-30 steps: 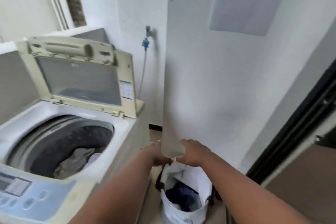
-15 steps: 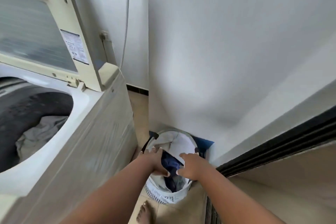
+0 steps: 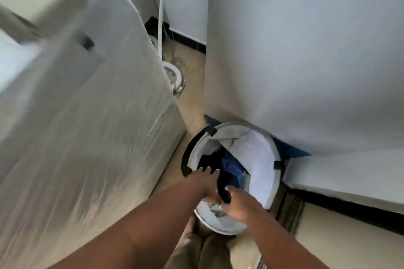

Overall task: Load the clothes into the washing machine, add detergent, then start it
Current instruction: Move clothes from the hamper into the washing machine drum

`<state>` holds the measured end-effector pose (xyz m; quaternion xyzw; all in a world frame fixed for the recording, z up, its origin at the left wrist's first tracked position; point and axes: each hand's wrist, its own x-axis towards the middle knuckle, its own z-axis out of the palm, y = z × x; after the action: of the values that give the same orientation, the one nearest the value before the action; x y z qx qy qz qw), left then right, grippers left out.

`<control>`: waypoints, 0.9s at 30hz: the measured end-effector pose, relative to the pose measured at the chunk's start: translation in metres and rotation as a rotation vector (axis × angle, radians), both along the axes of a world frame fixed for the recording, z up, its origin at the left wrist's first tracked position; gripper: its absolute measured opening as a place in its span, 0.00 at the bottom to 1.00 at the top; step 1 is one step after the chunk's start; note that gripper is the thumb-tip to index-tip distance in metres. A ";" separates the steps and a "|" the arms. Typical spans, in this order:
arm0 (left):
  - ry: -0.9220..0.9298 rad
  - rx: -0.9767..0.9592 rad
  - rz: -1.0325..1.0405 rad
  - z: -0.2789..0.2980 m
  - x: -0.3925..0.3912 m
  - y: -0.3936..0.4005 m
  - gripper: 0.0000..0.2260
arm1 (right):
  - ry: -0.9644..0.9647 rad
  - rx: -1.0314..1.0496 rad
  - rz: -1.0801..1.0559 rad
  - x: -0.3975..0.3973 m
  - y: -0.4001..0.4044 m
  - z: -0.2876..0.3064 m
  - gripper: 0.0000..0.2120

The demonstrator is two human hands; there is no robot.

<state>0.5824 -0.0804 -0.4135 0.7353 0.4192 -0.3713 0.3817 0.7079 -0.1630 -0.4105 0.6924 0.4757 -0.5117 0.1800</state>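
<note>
A round white laundry basket with black handles stands on the floor against the wall corner. Dark blue clothes lie inside it. My left hand reaches into the basket's near left side, fingers spread over the dark cloth. My right hand is just to its right, closed on a fold of the dark blue cloth. The washing machine, wrapped in clear plastic, fills the left side; only its side wall and a blurred top corner show, and its drum is out of view.
A white drain hose runs down behind the machine to a floor drain. A white wall stands right behind the basket. A dark sliding-door track runs along the right. My trouser leg is below the basket.
My view has swung down from the open machine to the basket. Both hands have gone lower into the basket, and my right hand has closed on the dark blue cloth.
</note>
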 end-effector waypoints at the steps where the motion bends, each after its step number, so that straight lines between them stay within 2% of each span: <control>1: 0.003 -0.045 0.004 -0.025 0.009 -0.001 0.46 | 0.022 -0.033 -0.037 -0.001 0.003 -0.027 0.30; 5: 0.068 -0.106 0.064 -0.125 0.031 -0.008 0.34 | 0.067 -0.075 -0.250 -0.007 0.009 -0.132 0.18; 7: 0.096 -0.104 0.068 -0.171 0.036 -0.009 0.27 | 0.101 -0.099 -0.297 -0.010 0.007 -0.181 0.16; 9: 0.127 -0.111 0.042 -0.212 0.036 -0.014 0.25 | 0.125 -0.155 -0.350 -0.017 0.003 -0.220 0.17; 11: 0.170 -0.108 0.028 -0.252 0.032 -0.024 0.28 | 0.113 -0.198 -0.385 -0.026 -0.005 -0.260 0.21; 14: 0.251 -0.107 0.067 -0.292 0.023 -0.040 0.35 | 0.087 -0.238 -0.401 -0.039 -0.025 -0.300 0.37; 16: 0.256 -0.081 0.073 -0.314 0.018 -0.045 0.42 | 0.026 -0.224 -0.339 -0.042 -0.035 -0.314 0.40; 17: 0.249 -0.074 0.067 -0.320 0.014 -0.046 0.41 | -0.013 -0.201 -0.263 -0.042 -0.039 -0.321 0.37; 19: 0.265 -0.075 0.042 -0.322 0.009 -0.046 0.29 | -0.061 -0.164 -0.071 -0.042 -0.041 -0.326 0.29; 21: 0.278 -0.019 -0.099 -0.314 0.007 -0.047 0.21 | -0.078 -0.150 0.069 -0.041 -0.038 -0.323 0.22; 24: 0.266 0.056 -0.165 -0.292 0.006 -0.046 0.21 | -0.083 -0.133 0.084 -0.041 -0.035 -0.301 0.16; 27: 0.188 0.044 -0.069 -0.251 0.007 -0.041 0.23 | -0.099 -0.082 0.027 -0.029 -0.035 -0.261 0.17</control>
<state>0.5897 -0.1217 -0.6649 0.7195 0.4357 -0.4424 0.3112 0.6792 -0.1976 -0.6711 0.7023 0.4543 -0.4935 0.2385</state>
